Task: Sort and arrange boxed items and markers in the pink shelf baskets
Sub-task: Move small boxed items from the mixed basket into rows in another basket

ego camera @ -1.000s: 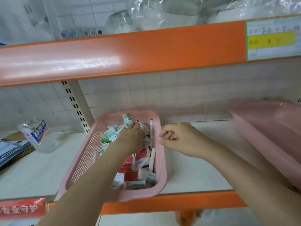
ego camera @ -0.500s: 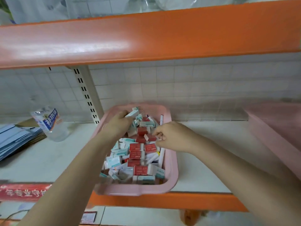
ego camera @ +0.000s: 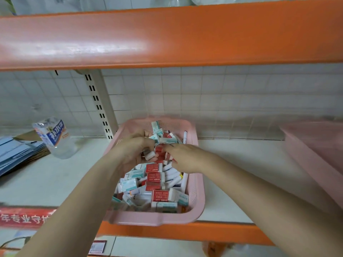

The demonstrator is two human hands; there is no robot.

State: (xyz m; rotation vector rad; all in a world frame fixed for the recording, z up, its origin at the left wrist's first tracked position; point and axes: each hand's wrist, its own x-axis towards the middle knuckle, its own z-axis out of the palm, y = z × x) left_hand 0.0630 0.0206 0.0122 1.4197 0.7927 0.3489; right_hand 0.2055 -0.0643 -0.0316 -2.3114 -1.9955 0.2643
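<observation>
At frame centre, our left hand [ego camera: 133,153] curled around a small white box [ego camera: 149,156] while our right hand [ego camera: 182,158] pinched among the boxes, sorting them inside the pink basket [ego camera: 198,191]; a marker [ego camera: 185,135] lay along its right wall.

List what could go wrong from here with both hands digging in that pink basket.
1. The pink basket has its front edge at the shelf lip; a pull toward the person could tip it off.
2. The left hand grips a small white box while the right hand rummages beside it in the loose boxes; some could be knocked out.
3. The markers along the right wall may get buried under boxes.
</observation>
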